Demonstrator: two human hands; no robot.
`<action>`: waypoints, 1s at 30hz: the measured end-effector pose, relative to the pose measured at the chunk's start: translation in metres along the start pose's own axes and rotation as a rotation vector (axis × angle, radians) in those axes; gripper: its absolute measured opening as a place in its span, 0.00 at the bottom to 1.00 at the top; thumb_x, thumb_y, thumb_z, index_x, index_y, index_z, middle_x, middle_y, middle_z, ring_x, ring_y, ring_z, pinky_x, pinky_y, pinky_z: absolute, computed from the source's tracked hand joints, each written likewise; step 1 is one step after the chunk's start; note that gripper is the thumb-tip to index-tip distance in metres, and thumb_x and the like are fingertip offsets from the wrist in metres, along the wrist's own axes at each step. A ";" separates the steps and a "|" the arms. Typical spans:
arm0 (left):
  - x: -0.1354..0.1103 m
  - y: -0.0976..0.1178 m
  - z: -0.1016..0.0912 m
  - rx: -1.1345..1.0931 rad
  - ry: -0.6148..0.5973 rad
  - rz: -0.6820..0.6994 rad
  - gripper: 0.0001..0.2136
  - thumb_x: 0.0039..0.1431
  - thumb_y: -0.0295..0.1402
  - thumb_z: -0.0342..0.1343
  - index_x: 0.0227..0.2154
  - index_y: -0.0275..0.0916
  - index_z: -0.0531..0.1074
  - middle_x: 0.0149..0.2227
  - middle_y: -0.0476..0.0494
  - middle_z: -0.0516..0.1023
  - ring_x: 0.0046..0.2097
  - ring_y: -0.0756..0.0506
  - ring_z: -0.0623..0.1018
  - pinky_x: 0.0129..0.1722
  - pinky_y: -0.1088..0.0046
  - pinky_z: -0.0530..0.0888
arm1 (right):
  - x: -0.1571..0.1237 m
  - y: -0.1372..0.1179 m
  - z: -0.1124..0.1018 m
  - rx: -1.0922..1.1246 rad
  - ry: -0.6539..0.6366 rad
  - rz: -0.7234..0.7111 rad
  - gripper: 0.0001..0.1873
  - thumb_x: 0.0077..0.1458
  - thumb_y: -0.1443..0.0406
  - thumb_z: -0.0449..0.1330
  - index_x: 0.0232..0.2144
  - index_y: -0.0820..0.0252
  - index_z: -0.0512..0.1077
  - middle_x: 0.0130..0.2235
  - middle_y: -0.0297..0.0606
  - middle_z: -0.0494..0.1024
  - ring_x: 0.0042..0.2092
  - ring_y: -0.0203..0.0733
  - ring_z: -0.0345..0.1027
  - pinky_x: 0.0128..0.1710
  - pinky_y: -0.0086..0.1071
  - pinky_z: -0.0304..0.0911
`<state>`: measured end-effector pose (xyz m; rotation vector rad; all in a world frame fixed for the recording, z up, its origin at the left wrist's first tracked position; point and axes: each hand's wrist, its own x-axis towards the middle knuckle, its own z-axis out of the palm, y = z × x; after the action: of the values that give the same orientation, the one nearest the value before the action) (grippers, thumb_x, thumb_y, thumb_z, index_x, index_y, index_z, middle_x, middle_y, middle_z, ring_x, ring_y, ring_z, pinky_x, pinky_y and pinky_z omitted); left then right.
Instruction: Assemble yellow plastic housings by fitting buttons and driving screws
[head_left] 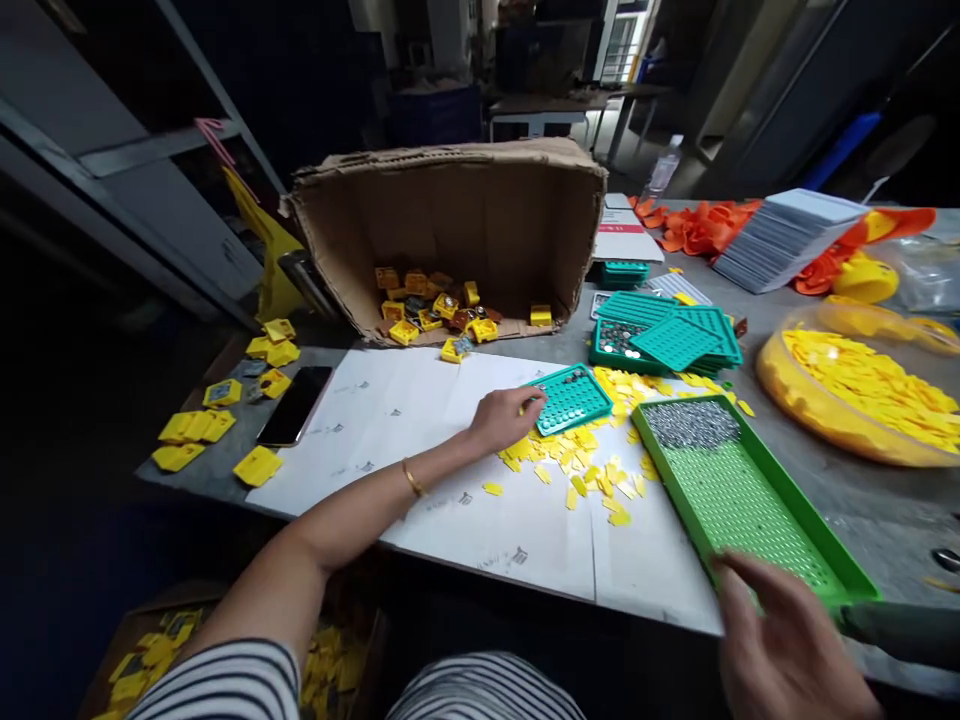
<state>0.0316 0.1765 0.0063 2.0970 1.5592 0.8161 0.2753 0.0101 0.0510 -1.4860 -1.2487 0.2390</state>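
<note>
My left hand (504, 417) reaches across the white paper sheet (420, 440) and its curled fingers touch the left edge of a small teal perforated tray (571, 398) dotted with small round pieces. My right hand (787, 640) is low at the near edge, fingers bent around the near end of a long green perforated tray (739, 495). Small grey metal parts (691, 422) are heaped at that tray's far end. Loose yellow chips (581, 465) lie scattered between the two trays.
A tipped cardboard box (450, 230) holds yellow square parts. More yellow pieces and a black phone (295, 404) lie at the left. A stack of teal trays (667, 340), a clear bag of yellow chips (862, 385), white cards (780, 240) and orange items sit at the right.
</note>
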 end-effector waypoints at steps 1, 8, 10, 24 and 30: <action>-0.005 -0.017 -0.009 -0.004 0.025 -0.030 0.13 0.65 0.36 0.46 0.42 0.43 0.75 0.38 0.48 0.83 0.35 0.49 0.80 0.37 0.74 0.75 | 0.016 -0.003 0.036 -0.006 -0.131 -0.058 0.12 0.52 0.50 0.62 0.37 0.45 0.75 0.39 0.41 0.79 0.41 0.55 0.75 0.41 0.53 0.71; 0.006 -0.112 -0.047 0.104 0.262 -0.195 0.16 0.62 0.31 0.50 0.51 0.38 0.68 0.57 0.35 0.72 0.59 0.41 0.70 0.56 0.62 0.69 | 0.155 -0.035 0.310 -0.162 -0.736 -0.245 0.23 0.55 0.62 0.56 0.51 0.65 0.69 0.53 0.50 0.73 0.53 0.50 0.68 0.54 0.42 0.63; 0.019 -0.129 -0.050 0.142 0.274 -0.214 0.21 0.59 0.34 0.54 0.56 0.38 0.64 0.60 0.34 0.68 0.62 0.38 0.66 0.60 0.59 0.65 | 0.169 -0.035 0.361 -0.260 -0.768 -0.190 0.27 0.55 0.60 0.56 0.54 0.70 0.66 0.55 0.56 0.70 0.56 0.53 0.65 0.56 0.43 0.60; 0.005 -0.155 -0.055 0.237 0.137 -0.234 0.25 0.56 0.33 0.54 0.58 0.35 0.62 0.52 0.33 0.74 0.54 0.34 0.72 0.54 0.56 0.70 | 0.182 -0.005 0.355 -0.671 -0.721 -0.284 0.30 0.57 0.61 0.53 0.61 0.66 0.57 0.59 0.57 0.63 0.59 0.59 0.56 0.57 0.47 0.52; -0.052 -0.149 -0.067 0.242 0.141 -0.282 0.25 0.56 0.31 0.53 0.57 0.36 0.62 0.51 0.34 0.74 0.52 0.36 0.73 0.52 0.57 0.71 | 0.202 0.024 0.338 -0.747 -0.714 -0.257 0.25 0.50 0.67 0.60 0.51 0.63 0.66 0.56 0.53 0.66 0.59 0.58 0.55 0.57 0.47 0.51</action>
<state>-0.1310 0.1692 -0.0482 1.9450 2.0629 0.7175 0.1298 0.3743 0.0049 -1.9110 -2.2594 0.1330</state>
